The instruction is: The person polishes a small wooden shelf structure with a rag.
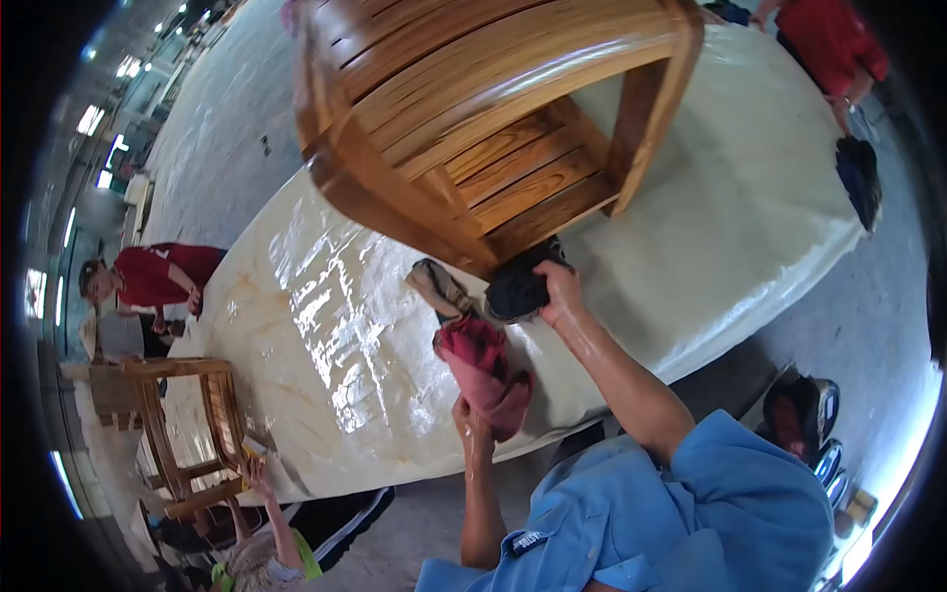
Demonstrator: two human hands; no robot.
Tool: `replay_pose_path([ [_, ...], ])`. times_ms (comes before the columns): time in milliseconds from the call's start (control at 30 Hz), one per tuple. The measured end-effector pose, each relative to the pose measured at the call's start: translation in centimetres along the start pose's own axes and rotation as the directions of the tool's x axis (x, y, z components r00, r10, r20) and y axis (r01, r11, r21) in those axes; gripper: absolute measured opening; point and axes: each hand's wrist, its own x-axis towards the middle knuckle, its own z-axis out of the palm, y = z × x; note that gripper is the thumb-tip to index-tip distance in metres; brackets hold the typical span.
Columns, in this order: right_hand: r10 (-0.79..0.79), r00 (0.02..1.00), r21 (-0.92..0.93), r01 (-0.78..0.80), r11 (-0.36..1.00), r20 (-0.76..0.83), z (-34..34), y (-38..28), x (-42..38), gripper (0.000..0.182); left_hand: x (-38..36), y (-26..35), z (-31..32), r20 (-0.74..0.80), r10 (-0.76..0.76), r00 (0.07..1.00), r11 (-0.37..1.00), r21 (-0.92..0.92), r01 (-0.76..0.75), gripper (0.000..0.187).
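A slatted wooden stool with a lower shelf stands on the plastic-covered table. My right hand is closed on a black cloth beside the stool's nearest lower corner. To its left, my left hand grips a red cloth, which hangs bunched above the table's near edge. A beige and dark cloth lies just beyond the red one, close to the stool's leg.
At the left, a co-worker's hand touches a second wooden stool. People in red are at the far left and upper right. A dark cloth hangs at the table's right end. Containers stand at the lower right.
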Motion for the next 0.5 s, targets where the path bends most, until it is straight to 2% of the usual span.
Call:
replay_pose_path([
  [33,-0.013,1.000,0.006,0.013,1.000,-0.006,-0.2,-1.8,0.4,0.021,-0.8,-0.7,-0.9,0.009,-0.048,0.999,0.995,-0.087,0.048,0.039],
  [100,0.133,0.990,0.151,-0.125,0.981,-0.049,-0.1,-5.8,1.3,0.024,-2.1,-0.9,-2.5,-0.011,-0.048,0.999,0.996,-0.081,0.047,0.040],
  [167,0.003,0.993,0.074,0.005,0.997,-0.115,-1.9,-7.4,4.2,0.020,-2.9,-1.5,-4.4,-0.042,-0.045,0.998,0.997,-0.071,0.042,0.042],
  [233,-0.309,0.948,0.088,0.315,0.945,-0.074,-6.1,-8.3,9.1,0.011,-3.4,-2.5,-5.8,-0.180,-0.131,0.975,0.981,-0.167,0.101,0.047],
  [267,-0.305,0.941,0.044,0.302,0.952,0.146,-7.8,-11.0,9.0,0.013,-3.8,-2.5,-6.3,-0.236,-0.159,0.959,0.972,-0.206,0.110,0.048],
  [300,-0.264,0.891,-0.003,0.285,0.958,0.369,-7.4,-13.2,7.8,0.014,-4.3,-1.5,-6.2,-0.205,-0.164,0.965,0.972,-0.200,0.122,0.044],
  [333,-0.448,0.802,-0.326,0.578,0.748,0.394,-5.4,-13.5,3.1,0.018,-4.7,-0.7,-6.5,-0.189,-0.164,0.968,0.972,-0.198,0.126,0.040],
  [367,-0.366,0.852,-0.223,0.466,0.856,0.375,-6.6,-13.7,5.2,0.025,-4.8,-0.9,-6.9,-0.263,-0.148,0.953,0.971,-0.224,0.089,0.040],
  [433,-0.191,0.926,0.013,0.198,0.980,0.326,-9.2,-13.9,9.4,0.039,-4.9,-1.6,-7.5,-0.301,-0.217,0.929,0.962,-0.229,0.150,0.035],
  [467,-0.204,0.905,-0.027,0.231,0.973,0.373,-8.2,-13.8,6.8,0.045,-5.2,-1.3,-7.5,-0.326,-0.248,0.912,0.954,-0.247,0.171,0.034],
  [500,-0.099,0.947,-0.040,0.117,0.992,0.306,-7.6,-14.0,5.4,0.050,-5.4,-0.2,-6.7,-0.339,-0.222,0.914,0.965,-0.211,0.156,0.036],
])
